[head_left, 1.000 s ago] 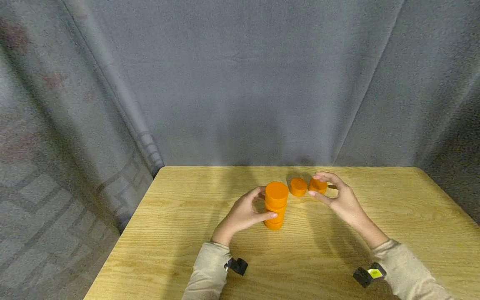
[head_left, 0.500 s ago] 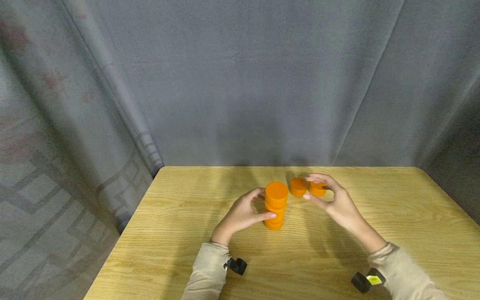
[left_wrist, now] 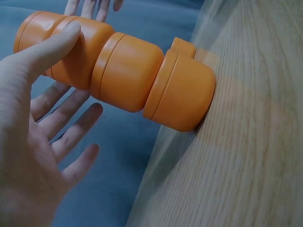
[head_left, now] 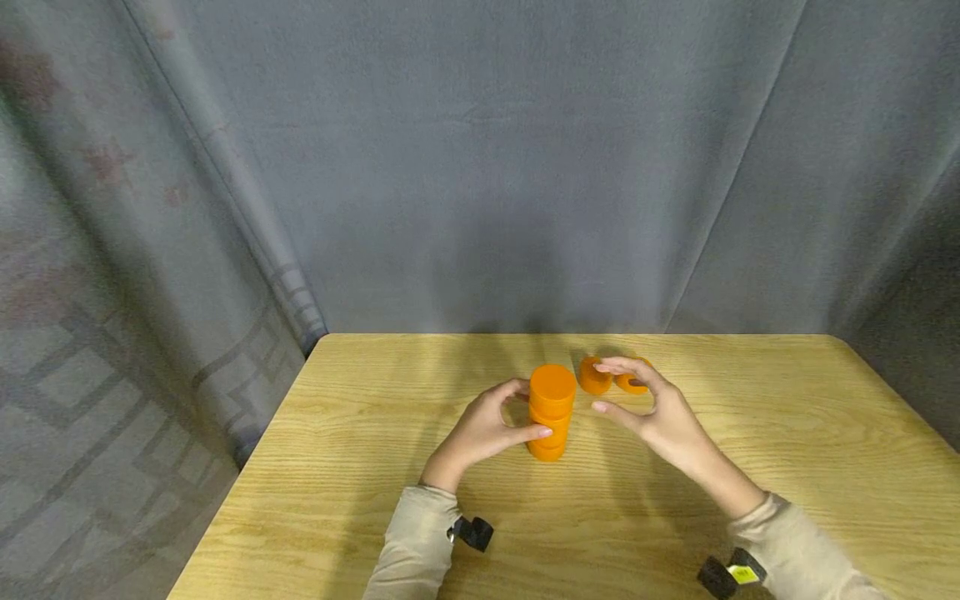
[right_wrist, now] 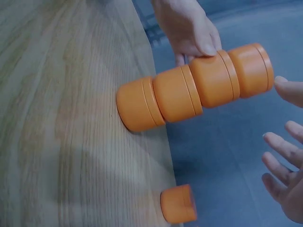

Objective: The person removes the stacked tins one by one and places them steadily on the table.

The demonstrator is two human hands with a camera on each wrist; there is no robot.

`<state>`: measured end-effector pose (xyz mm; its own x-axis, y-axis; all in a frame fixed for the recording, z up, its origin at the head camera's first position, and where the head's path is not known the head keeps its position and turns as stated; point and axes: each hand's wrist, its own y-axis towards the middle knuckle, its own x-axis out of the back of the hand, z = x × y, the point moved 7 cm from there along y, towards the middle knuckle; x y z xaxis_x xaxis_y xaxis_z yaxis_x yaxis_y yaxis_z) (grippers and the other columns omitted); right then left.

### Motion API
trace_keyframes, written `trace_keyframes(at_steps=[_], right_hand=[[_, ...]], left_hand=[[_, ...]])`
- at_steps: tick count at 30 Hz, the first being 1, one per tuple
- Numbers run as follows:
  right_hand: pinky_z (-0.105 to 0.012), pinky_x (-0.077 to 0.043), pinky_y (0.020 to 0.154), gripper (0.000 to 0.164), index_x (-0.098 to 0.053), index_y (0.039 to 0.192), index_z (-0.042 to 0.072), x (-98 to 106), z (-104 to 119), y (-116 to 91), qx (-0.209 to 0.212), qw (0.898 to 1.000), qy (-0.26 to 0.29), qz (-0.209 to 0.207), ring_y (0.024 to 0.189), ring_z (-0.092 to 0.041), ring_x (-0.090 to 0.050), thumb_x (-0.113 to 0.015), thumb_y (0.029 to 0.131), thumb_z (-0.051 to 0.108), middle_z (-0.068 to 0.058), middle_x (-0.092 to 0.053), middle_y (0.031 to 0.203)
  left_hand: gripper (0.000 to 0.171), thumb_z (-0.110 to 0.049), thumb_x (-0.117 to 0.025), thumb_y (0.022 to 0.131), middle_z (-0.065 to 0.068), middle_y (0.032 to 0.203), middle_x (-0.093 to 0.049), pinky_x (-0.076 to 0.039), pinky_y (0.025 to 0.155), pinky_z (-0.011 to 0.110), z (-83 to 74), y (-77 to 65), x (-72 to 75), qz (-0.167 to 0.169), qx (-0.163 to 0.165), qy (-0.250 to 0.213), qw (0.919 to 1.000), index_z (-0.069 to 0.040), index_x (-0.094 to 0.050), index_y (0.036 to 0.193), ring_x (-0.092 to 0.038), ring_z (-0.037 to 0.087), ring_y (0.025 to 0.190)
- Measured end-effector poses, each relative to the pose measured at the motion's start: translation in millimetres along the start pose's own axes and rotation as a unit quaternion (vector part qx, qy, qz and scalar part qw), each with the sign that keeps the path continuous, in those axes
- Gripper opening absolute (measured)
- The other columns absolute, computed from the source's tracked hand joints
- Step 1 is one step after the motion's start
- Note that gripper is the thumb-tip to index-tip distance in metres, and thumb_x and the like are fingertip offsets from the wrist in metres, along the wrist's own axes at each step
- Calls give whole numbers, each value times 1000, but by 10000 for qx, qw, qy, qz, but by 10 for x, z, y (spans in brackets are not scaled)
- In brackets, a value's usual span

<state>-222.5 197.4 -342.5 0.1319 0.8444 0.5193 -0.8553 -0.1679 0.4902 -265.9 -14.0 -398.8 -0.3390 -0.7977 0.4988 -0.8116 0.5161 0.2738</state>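
A stack of several orange lidded jars [head_left: 553,387] stands upright on the table. My left hand [head_left: 486,429] holds it from the left, the thumb against the second jar from the top, as the left wrist view shows, with fingers round the far side. Behind the stack to the right are two loose orange jars, one [head_left: 593,382] nearer the stack and another [head_left: 625,386] partly covered by my right hand. My right hand [head_left: 675,429] hovers right of the stack, thumb and fingers apart with nothing between them. One loose jar [right_wrist: 176,205] appears low in the right wrist view.
The wooden table [head_left: 420,533] reaches back to a grey curtain [head_left: 480,208]. A patterned curtain [head_left: 135,375] hangs on the left. Black wrist cameras [head_left: 474,533] are strapped at both sleeves.
My right hand has moved left and slightly towards me, away from the right loose jar, without taking it. My left hand and the stack have stayed in place.
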Motion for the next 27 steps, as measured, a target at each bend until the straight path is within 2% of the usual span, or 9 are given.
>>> trace_keyframes(at_steps=[4, 13, 22, 27], right_hand=[[-16, -37, 92, 51, -60, 128, 8, -41, 27, -3, 45, 10000, 12, 33, 110, -2, -52, -81, 82, 6, -3, -63, 123], [-24, -38, 93, 52, -60, 128, 12, -104, 89, -4, 42, 9999, 36, 100, 111, -4, -53, -82, 81, 7, -2, -64, 122], [-36, -41, 94, 54, -60, 129, 7, -167, 168, 14, 108, 9997, 191, 126, 111, -6, -54, -82, 80, 6, -6, -66, 120], [-28, -42, 94, 54, -60, 129, 9, -193, 191, 26, 151, 9997, 198, 85, 109, -5, -55, -83, 80, 6, -6, -66, 119]], left_hand=[[48, -24, -84, 80, -6, 115, -67, -45, 100, 50, 7, 1, 0, -1, 21, -28, 10000, -14, -64, 122, -59, 18, 110], [50, -27, -83, 81, -2, 115, -67, -44, 99, 52, 25, -6, -2, -11, 84, -9, 10000, -12, -64, 124, -60, 31, 112], [49, -29, -83, 81, -1, 114, -67, -44, 99, 51, 25, 0, 5, -61, 133, 58, 9999, -11, -65, 122, -60, 29, 110], [50, -27, -84, 80, -1, 114, -68, -44, 99, 51, 16, 1, 4, -56, 124, 91, 9999, -10, -64, 123, -61, 28, 110]])
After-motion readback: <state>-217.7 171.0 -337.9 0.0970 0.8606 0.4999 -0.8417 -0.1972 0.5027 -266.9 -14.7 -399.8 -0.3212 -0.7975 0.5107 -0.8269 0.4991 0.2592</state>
